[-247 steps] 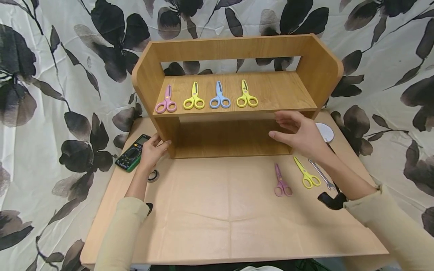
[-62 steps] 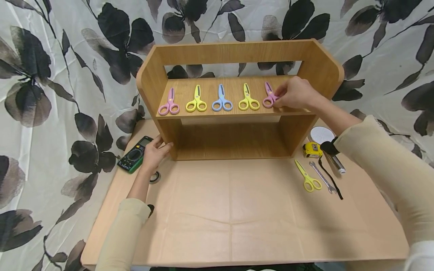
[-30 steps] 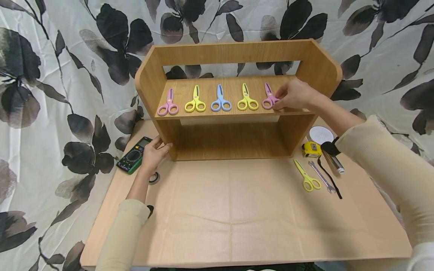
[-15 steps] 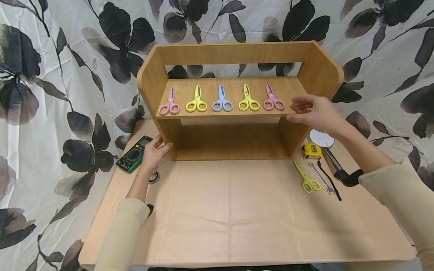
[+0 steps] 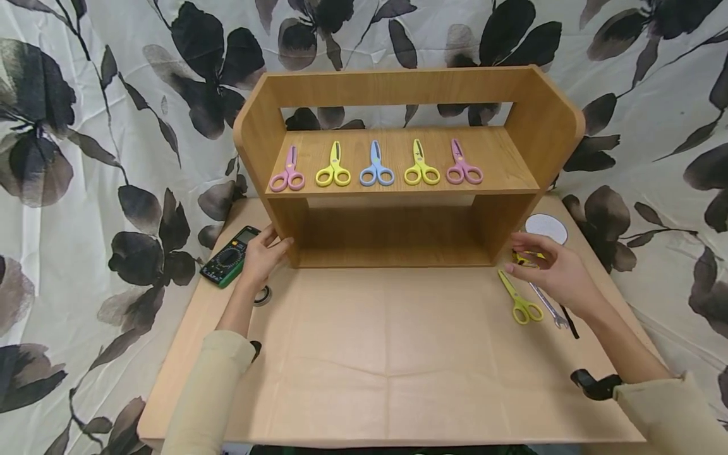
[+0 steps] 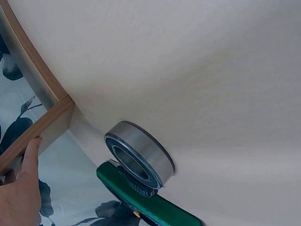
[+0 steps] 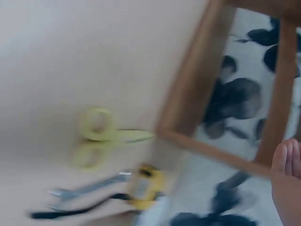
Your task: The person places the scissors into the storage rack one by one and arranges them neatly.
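A wooden shelf unit (image 5: 398, 88) stands at the back of the table. Its upper board holds a row of small scissors: pink (image 5: 287, 177), yellow (image 5: 334, 172), blue (image 5: 376, 170), yellow (image 5: 421, 169) and pink (image 5: 463, 169). My left hand (image 5: 267, 249) rests with straight fingers against the unit's lower left corner. My right hand (image 5: 540, 265) hovers relaxed and empty just above the table, beside a yellow pair of scissors (image 5: 520, 303) lying there. In the right wrist view those scissors (image 7: 101, 136) are blurred, with my fingertips (image 7: 287, 179) at the right edge.
A wrench (image 5: 546, 302), a yellow tape measure (image 7: 146, 186) and a white disc (image 5: 546, 227) lie by my right hand. A green multimeter (image 5: 230, 258) and a steel bearing ring (image 6: 138, 155) sit by my left hand. Brown paper (image 5: 387, 354) covers the table.
My right hand let go of the pink scissors on the upper board and came down to the table beside the yellow scissors. My left hand stayed put.
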`<state>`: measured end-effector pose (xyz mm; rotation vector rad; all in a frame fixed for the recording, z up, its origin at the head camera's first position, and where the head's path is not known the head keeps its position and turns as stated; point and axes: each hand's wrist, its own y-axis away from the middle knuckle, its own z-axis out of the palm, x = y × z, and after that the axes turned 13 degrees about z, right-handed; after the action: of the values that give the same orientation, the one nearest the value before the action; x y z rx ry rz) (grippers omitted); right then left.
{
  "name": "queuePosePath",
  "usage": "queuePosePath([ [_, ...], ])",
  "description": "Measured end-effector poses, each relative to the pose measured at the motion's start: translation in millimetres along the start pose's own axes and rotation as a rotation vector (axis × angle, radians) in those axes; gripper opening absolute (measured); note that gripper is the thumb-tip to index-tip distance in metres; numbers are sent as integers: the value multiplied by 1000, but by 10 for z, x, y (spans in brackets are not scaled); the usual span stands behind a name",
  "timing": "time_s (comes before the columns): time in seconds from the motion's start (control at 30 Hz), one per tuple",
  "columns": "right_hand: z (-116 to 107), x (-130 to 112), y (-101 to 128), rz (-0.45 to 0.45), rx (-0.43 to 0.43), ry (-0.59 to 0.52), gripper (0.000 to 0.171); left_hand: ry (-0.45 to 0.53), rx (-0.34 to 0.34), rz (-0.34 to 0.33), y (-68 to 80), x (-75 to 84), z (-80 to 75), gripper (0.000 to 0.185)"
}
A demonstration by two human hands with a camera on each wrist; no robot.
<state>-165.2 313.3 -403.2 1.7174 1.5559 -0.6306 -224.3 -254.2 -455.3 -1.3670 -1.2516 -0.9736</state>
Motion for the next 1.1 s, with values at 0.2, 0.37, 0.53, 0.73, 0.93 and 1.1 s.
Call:
queuePosePath([
  [0.2, 94, 591, 41, 60, -33, 2, 76, -16, 5, 27, -43, -94, 13, 73],
  [0.37, 123, 931, 56, 78, -86, -22, 81, 2, -3, 14, -43, -38, 22, 73],
  [0.53, 150, 1163, 67, 65, -115, -29, 82, 23, -12, -4, -31, 52, 33, 74],
  [0.73, 189, 1378, 53, 111, -106, 71, 85, 11, -9, 6, -31, -10, 30, 73],
  [0.93, 254, 1465, 40, 112, -97, 94, 78, -2, 1, 24, -32, -89, 23, 72],
  [1.1, 318, 1471, 26, 135, -67, 128, 75, 2, 6, 22, -34, -114, 15, 72],
])
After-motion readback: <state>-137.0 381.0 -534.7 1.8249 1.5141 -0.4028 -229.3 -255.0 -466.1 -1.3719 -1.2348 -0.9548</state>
